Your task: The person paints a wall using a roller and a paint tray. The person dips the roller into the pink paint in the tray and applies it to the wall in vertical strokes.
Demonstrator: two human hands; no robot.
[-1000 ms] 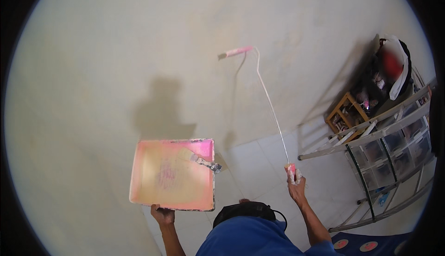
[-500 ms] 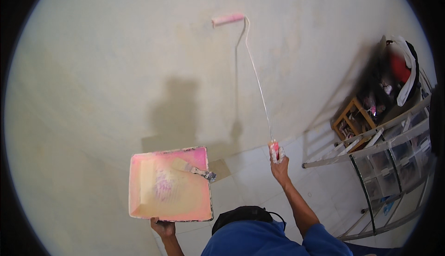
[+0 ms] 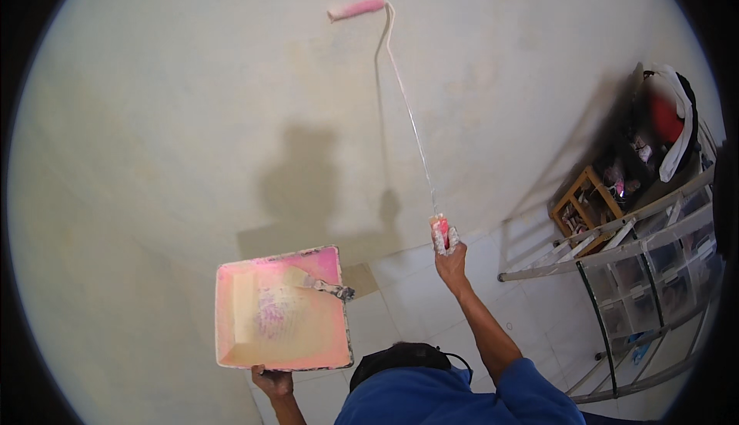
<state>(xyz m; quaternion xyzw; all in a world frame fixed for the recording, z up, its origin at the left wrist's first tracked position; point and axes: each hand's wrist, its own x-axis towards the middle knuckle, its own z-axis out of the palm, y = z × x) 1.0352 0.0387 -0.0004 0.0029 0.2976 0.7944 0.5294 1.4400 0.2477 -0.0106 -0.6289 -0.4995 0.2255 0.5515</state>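
Observation:
My right hand [image 3: 449, 256], its fingers spotted with white paint, grips the red handle of a long-framed paint roller [image 3: 358, 9]. The roller's pink-and-cream sleeve lies up against the pale wall [image 3: 477, 109]. At lower left my left hand [image 3: 272, 381] holds a paint tray [image 3: 285, 340] by its near edge; the fingers under it are hidden. Pink and cream paint coats the tray. Across its upper right part lies a paintbrush [image 3: 323, 285], its dark, paint-caked handle reaching over the right rim.
A metal-framed rack with clear drawers [image 3: 639, 294] stands on the right. Behind it are a wooden frame [image 3: 586, 202] and a heap with red and white cloth [image 3: 673, 121]. White tiles [image 3: 531, 309] cover the floor below the wall.
The roller has moved up the wall and a little left, and my right hand has gone the same way. The tray and my left hand have barely moved.

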